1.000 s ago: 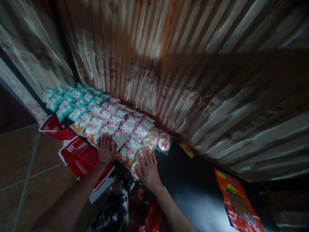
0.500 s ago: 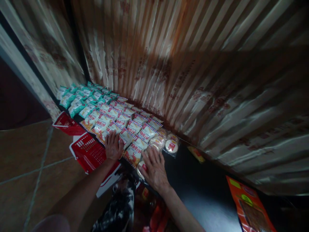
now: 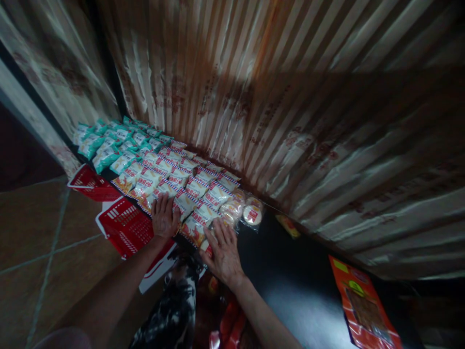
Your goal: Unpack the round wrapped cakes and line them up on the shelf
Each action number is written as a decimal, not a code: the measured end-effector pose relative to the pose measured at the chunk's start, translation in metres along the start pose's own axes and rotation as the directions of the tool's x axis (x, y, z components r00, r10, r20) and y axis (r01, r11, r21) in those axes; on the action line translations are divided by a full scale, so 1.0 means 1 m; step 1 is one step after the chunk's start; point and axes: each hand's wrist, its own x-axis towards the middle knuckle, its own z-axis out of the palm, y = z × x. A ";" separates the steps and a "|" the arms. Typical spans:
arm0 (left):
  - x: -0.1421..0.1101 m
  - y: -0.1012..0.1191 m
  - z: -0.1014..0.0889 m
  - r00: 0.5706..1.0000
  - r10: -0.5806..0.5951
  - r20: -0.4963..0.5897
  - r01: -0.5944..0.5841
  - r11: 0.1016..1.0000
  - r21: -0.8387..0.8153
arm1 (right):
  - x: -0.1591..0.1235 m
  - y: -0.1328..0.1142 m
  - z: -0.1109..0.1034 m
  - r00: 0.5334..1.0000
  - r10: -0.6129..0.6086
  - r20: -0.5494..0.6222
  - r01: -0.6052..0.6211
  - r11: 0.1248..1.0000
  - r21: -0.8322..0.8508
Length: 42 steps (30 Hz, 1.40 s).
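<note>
Two bare hands rest palm down on goods along the front of a black shelf [image 3: 261, 252], which runs from upper left to lower right. The left hand [image 3: 166, 215] lies on the front white packs [image 3: 196, 186], its fingers nearly straight and slightly apart, with nothing visibly gripped. The right hand [image 3: 223, 252] is at the row's end, fingers spread and thumb out to the side, partly covering the front round packs; no pinch shows, though both palms are hidden. The white packs overlap in rows, between green packs [image 3: 105, 154] to the left and round packs [image 3: 251, 214] to the right. Farther right along the shelf lie a small yellow packet [image 3: 288, 226] and an orange pouch [image 3: 363, 305].

Light, flat pressure seems best here: the wrappers look soft and puffed, so leaning down hard could crush what is inside. Sideways pressure from the right hand would suit the row's end. The left hand is well placed to guard the front edge, with red baskets [image 3: 129, 225] below.
</note>
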 end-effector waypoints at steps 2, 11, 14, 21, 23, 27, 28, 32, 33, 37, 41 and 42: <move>0.000 0.000 0.000 1.000 0.008 -0.002 -0.008 1.000 -0.003 | -0.002 -0.001 0.001 1.000 0.015 -0.005 -0.015 1.000 0.015; 0.000 -0.001 0.000 1.000 0.012 -0.013 -0.012 1.000 -0.008 | -0.005 0.000 0.002 0.998 0.054 -0.012 -0.053 0.998 0.026; 0.000 -0.001 -0.001 1.000 0.003 -0.006 -0.004 1.000 -0.022 | -0.010 0.001 0.003 0.997 0.078 -0.007 -0.078 0.997 0.002; 0.001 0.001 -0.002 1.000 -0.015 0.025 0.016 0.999 -0.046 | -0.011 0.005 0.000 0.996 0.085 0.008 -0.085 0.996 -0.003; 0.002 0.001 -0.003 0.999 -0.021 0.030 0.022 0.999 -0.048 | -0.009 0.007 -0.001 0.991 0.132 0.004 -0.132 0.991 -0.007; 0.002 0.002 -0.004 1.000 -0.017 0.019 0.018 0.999 -0.028 | -0.009 0.012 0.003 0.982 0.188 0.022 -0.187 0.982 -0.014; 0.002 0.002 -0.004 1.000 -0.017 0.016 0.017 1.000 -0.026 | -0.009 0.012 0.005 0.981 0.191 0.026 -0.190 0.982 -0.016; 0.002 0.003 -0.005 1.000 -0.018 0.013 0.018 0.999 -0.030 | -0.010 0.010 0.005 0.979 0.200 0.029 -0.199 0.979 -0.030; 0.002 0.002 -0.005 1.000 -0.016 0.013 0.016 0.999 -0.028 | -0.010 0.009 0.004 0.979 0.203 0.025 -0.202 0.979 -0.034; 0.003 0.002 -0.005 1.000 -0.004 0.015 0.004 1.000 0.003 | -0.012 0.005 0.006 0.975 0.223 0.010 -0.223 0.974 -0.036; 0.003 0.004 -0.006 1.000 -0.004 0.015 0.004 1.000 0.004 | -0.012 0.003 0.010 0.972 0.237 -0.004 -0.237 0.970 -0.047; 0.003 0.004 -0.006 1.000 -0.005 0.014 0.005 1.000 0.002 | -0.011 0.002 0.009 0.971 0.238 -0.007 -0.238 0.970 -0.051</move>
